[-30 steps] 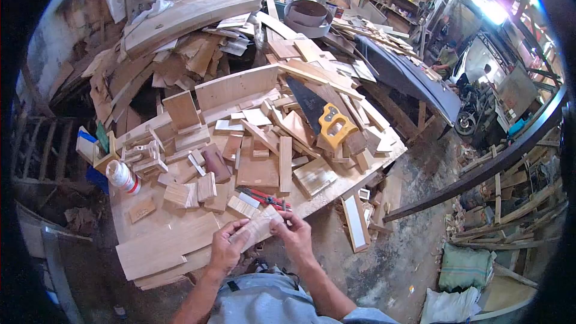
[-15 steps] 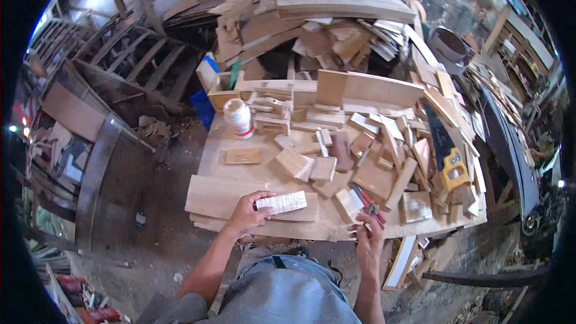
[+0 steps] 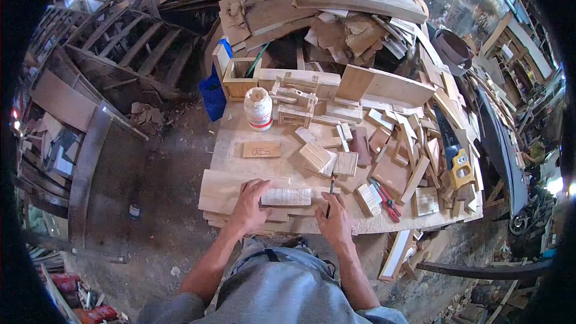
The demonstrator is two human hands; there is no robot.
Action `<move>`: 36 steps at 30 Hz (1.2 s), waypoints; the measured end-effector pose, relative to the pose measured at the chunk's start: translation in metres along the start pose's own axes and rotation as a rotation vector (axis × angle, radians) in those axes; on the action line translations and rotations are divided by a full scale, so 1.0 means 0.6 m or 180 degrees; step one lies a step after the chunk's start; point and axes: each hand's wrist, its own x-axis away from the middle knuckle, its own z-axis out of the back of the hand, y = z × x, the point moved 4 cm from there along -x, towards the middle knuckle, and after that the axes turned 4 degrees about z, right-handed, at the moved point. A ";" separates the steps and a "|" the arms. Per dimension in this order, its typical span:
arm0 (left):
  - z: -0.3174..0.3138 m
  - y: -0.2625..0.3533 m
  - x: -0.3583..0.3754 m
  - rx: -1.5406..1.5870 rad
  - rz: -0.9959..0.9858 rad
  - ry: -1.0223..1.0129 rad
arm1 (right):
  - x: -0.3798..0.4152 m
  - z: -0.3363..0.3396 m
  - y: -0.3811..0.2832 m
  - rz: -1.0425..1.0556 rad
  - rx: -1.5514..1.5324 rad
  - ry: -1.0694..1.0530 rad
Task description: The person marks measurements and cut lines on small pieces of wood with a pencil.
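My left hand (image 3: pixel 251 205) presses a small pale wood block (image 3: pixel 287 197) flat on the workbench (image 3: pixel 234 144), near its front edge. The block carries faint lines across its face. My right hand (image 3: pixel 334 221) sits just right of the block and holds a thin dark pencil (image 3: pixel 330 195) upright, its tip near the block's right end. A wide plank (image 3: pixel 223 191) lies under and left of the block.
Red-handled pliers (image 3: pixel 387 199) lie right of my right hand. Several wood offcuts cover the bench, with a white glue bottle (image 3: pixel 258 108), a small marked piece (image 3: pixel 261 150), a yellow-handled saw (image 3: pixel 455 156) and a wooden box (image 3: pixel 241 78). Scrap piles rise behind.
My left hand has laid the block down on the bench. My right hand left the pliers area and now holds a pencil beside the block. The view shifted slightly.
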 end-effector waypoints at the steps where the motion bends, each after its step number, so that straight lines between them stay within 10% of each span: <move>1: 0.005 -0.009 0.002 -0.0052 -0.0034 0.0034 | 0.000 -0.008 -0.004 -0.0046 0.0101 0.0004; 31: -0.059 0.022 -0.038 0.0069 -0.0569 -0.0186 | 0.017 0.021 0.034 0.0212 0.0403 0.0680; 34: -0.059 0.021 -0.034 -0.0072 -0.0604 -0.0185 | 0.018 0.070 0.032 -0.0298 -0.1970 0.1103; 36: -0.061 0.022 -0.036 -0.0099 -0.0578 -0.0156 | 0.017 0.080 0.038 -0.0028 -0.1332 0.1147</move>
